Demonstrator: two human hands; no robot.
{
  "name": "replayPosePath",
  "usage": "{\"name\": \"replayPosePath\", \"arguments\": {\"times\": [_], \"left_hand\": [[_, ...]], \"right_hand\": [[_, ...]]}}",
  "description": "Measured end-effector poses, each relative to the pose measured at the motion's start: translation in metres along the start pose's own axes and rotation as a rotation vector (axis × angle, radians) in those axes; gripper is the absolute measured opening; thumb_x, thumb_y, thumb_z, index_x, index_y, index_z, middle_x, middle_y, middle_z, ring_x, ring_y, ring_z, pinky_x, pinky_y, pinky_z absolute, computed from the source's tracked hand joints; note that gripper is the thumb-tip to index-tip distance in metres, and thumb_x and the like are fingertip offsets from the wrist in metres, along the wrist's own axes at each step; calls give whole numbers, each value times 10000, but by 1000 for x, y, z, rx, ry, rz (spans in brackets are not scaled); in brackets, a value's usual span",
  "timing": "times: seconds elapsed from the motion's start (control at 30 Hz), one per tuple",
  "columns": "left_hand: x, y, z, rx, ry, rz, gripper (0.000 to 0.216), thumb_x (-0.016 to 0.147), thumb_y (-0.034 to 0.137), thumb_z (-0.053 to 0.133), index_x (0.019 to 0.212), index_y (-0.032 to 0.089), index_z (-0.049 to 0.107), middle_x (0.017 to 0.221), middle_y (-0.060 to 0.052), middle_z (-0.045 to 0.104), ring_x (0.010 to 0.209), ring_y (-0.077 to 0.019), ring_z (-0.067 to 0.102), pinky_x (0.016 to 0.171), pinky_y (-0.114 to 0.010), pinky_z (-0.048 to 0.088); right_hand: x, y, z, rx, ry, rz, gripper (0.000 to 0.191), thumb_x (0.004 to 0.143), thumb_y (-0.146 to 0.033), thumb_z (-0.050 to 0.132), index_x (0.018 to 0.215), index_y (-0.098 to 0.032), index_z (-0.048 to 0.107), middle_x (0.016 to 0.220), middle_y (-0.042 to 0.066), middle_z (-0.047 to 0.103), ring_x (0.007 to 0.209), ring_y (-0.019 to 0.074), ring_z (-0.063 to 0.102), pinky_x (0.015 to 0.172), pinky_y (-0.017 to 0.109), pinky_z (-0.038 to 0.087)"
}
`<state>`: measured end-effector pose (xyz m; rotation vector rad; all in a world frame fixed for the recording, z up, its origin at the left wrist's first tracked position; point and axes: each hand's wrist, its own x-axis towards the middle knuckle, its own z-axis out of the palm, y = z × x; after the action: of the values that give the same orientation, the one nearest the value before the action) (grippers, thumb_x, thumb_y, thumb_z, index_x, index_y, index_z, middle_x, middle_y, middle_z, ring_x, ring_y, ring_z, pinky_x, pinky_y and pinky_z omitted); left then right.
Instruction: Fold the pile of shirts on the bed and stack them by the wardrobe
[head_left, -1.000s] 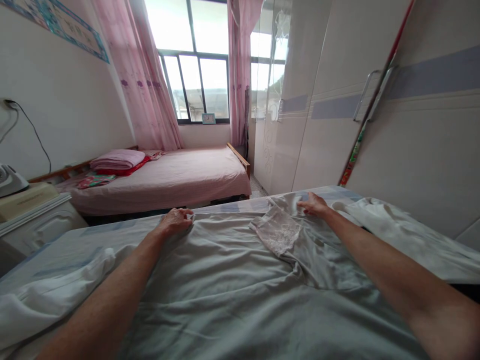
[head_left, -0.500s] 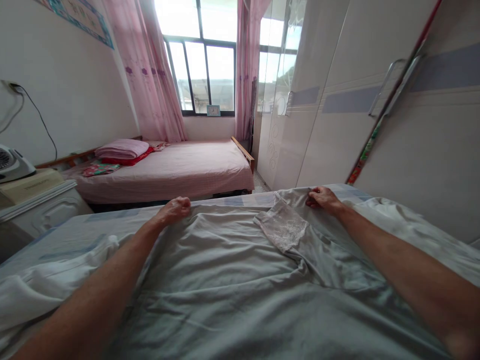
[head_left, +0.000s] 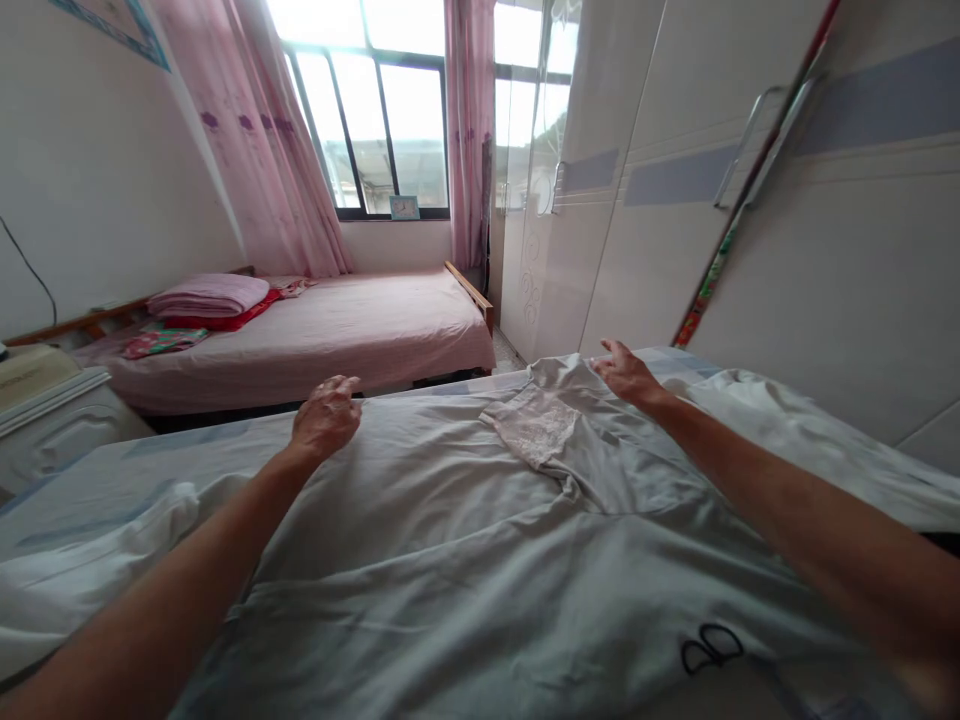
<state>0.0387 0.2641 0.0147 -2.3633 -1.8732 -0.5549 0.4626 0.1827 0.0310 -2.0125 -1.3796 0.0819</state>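
A pale garment [head_left: 420, 470] lies rumpled across the bed [head_left: 217, 450] to its far edge, left hand [head_left: 327, 415] and right hand [head_left: 628, 376] near that edge, fingers loosely apart; uneven pulling could set creases around the bunched lace section [head_left: 536, 425].

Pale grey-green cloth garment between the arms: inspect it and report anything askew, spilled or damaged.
The pale grey-green cloth garment is creased, and its pinkish-white lace-trimmed section, near the right hand, lies bunched and slanted, so it looks askew. No spill or tear shows.
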Motion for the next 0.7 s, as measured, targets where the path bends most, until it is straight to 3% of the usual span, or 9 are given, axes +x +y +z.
{"name": "replayPosePath", "arguments": {"times": [0.07,0.17,0.23,0.3,0.43,0.53,0.6,0.7], "left_hand": [[-34,8,-6,-28,-65,218,469,871,368,429,1304,224,539,1419,-60,485,1339,-223,390,1109,-347,303],[-99,5,-9,-4,-125,516,451,906,470,391,1323,349,514,1490,7,392,1396,-250,300,1126,-447,270],[-134,-9,-6,53,-159,568,463,922,477,381,1372,385,436,1526,24,315,1411,-250,266,1128,-470,263],[-152,-26,1,100,-179,531,484,933,473,356,1406,369,380,1526,11,305,1410,-246,266,1121,-470,281],[-154,-42,0,144,-188,436,483,946,442,297,1385,297,438,1481,-30,391,1383,-243,327,1092,-469,340],[-162,-38,-15,119,-88,491,493,940,446,306,1342,246,510,1460,-59,427,1371,-256,350,1099,-475,337],[-178,-38,-24,99,-39,571,490,929,459,346,1362,276,482,1488,-32,384,1381,-262,329,1105,-480,333],[-202,-49,-30,102,-94,634,467,922,444,382,1378,356,437,1483,24,387,1368,-251,355,1084,-475,371]], "right_hand": [[-44,3,-12,-111,-57,-255,525,910,-377,430,1378,-140,423,1438,136,439,1318,257,413,1089,401,336],[-118,23,-27,-302,-143,-506,577,939,-475,320,1421,-166,394,1479,104,392,1385,254,302,1121,452,280],[-157,44,-33,-405,-190,-508,592,938,-507,299,1427,-187,397,1486,93,379,1390,261,290,1113,478,288],[-182,65,-37,-471,-241,-438,610,932,-533,298,1425,-192,409,1483,93,381,1382,269,304,1104,491,300],[-198,87,-55,-473,-272,-321,650,936,-544,251,1417,-142,422,1488,121,357,1382,260,303,1110,469,297],[-211,94,-73,-449,-208,-344,641,938,-546,240,1443,-178,381,1512,89,315,1407,244,240,1128,472,252],[-226,102,-83,-459,-215,-363,629,928,-559,270,1446,-218,375,1508,66,329,1407,247,243,1126,486,248],[-248,116,-92,-482,-261,-336,610,918,-553,302,1430,-238,402,1476,63,396,1378,257,315,1103,495,288]]}}
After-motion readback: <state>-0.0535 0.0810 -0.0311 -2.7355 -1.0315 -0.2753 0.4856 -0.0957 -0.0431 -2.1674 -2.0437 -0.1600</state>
